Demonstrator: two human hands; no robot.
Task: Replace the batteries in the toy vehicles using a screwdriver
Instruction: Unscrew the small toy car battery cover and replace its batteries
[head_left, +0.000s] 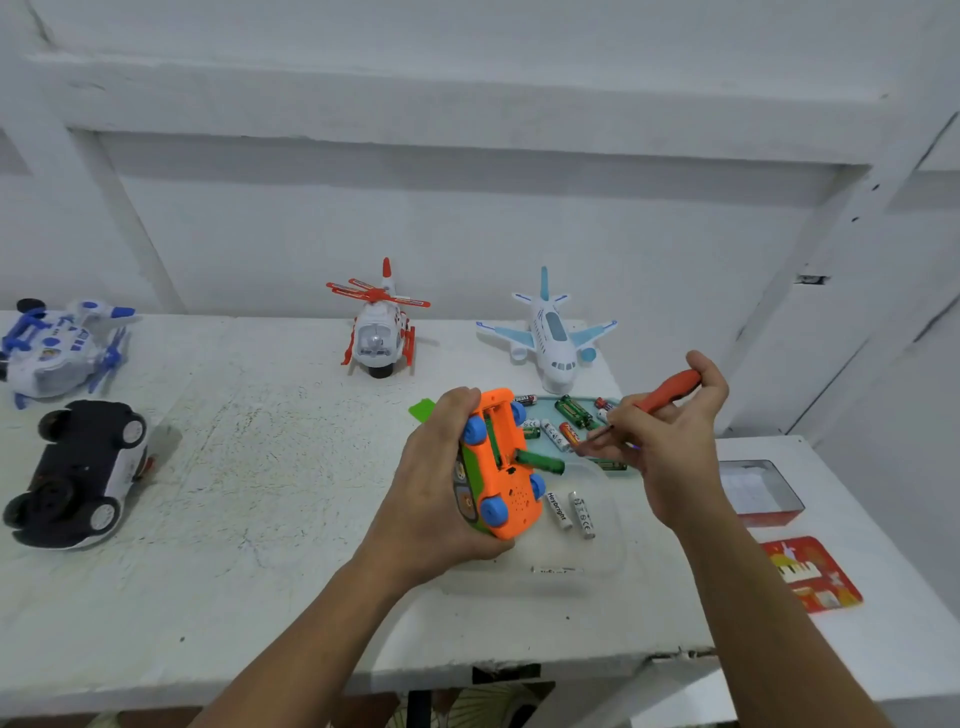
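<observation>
White table (260, 493), scuffed. Open tin box (771, 518), red-sided, near right edge. Red picture lid (813, 574), flat, just beside it. White wall (467, 234) behind.

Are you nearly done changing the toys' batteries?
Not yet. The orange car is open, and a green piece, likely its cover, lies on the table. The left hand holds the car with a green battery sticking out; the right hand holds the screwdriver. The helicopter and plane stand upright, seemingly not yet done.

Gripping left hand (432, 470), pinching right hand (670, 441)
</observation>
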